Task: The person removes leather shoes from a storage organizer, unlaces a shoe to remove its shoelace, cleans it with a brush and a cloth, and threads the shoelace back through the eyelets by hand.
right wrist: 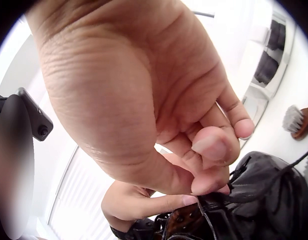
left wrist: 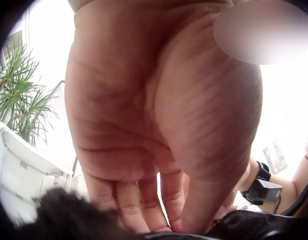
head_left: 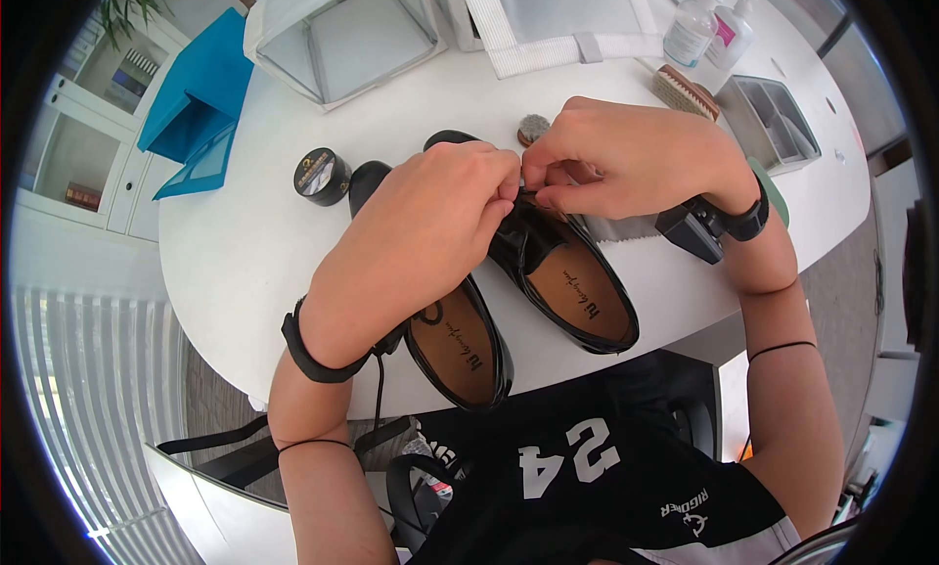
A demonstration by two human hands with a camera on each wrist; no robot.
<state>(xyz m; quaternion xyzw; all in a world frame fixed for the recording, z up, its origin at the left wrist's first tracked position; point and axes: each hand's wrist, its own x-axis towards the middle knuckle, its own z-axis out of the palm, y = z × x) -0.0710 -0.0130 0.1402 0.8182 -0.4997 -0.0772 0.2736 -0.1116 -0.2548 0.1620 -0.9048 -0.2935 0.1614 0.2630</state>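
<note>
Two glossy black lace-up shoes stand side by side with brown insoles, the left shoe (head_left: 458, 345) nearer the table edge and the right shoe (head_left: 582, 289) beside it. Both hands meet over the lacing of the right shoe. My left hand (head_left: 425, 227) reaches across the left shoe, its thumb and fingers pinching at the lacing. From the other side, my right hand (head_left: 626, 159) pinches the black shoelace (right wrist: 274, 179) between thumb and fingertips at the eyelets. In the left wrist view, the left fingers (left wrist: 151, 212) point down onto the black leather. The fingers partly hide the lace.
A round black tin (head_left: 322, 177) stands left of the shoes. A small round brush (head_left: 533, 128) and a wooden brush (head_left: 685, 90) lie beyond the right hand. Pump bottles (head_left: 692, 32), a divided clear box (head_left: 768, 120), white bins (head_left: 347, 42) and a blue box (head_left: 196, 95) stand around.
</note>
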